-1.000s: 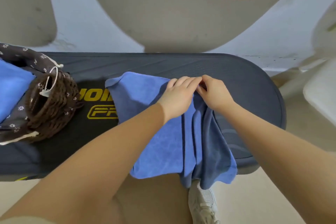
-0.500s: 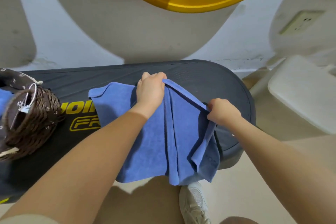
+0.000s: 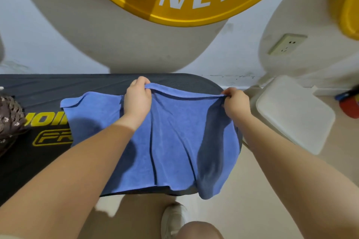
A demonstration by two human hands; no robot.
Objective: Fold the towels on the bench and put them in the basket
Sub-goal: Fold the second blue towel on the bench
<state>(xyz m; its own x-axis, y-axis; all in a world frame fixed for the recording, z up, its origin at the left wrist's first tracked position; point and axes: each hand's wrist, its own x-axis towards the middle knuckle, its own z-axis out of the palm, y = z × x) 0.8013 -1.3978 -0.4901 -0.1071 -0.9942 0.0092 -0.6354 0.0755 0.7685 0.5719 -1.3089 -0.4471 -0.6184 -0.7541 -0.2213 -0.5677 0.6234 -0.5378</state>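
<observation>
Head view, looking down over both bare forearms at a dark padded counter (image 3: 58,87) with yellow lettering on its near left. Left hand (image 3: 137,100) is up at the far edge of the blue towel (image 3: 174,137), grip pinched tight on the hem, fingers curled over the top of the cloth. Right hand (image 3: 236,104) is out at the towel's far right corner, right by the counter's rounded end, and that grip is pinching the hem too, thumb and fingers pressed together on the fabric. Between the two hands the hem runs nearly straight, a little raised off the pad. The towel spreads across the right half of the counter, creased lengthwise, its near edge draping over the front lip and one corner hanging down lower on the right. A loose flap lies flat to the left of the left wrist, over part of the lettering. Far left, just a sliver of the brown wicker basket (image 3: 9,120) with its flowered liner shows at the frame edge, sitting on the counter, well apart from the towel. Below, a pale shoe (image 3: 172,219) on the floor. Off to the right, a white seat pad (image 3: 295,114) near the wall.
</observation>
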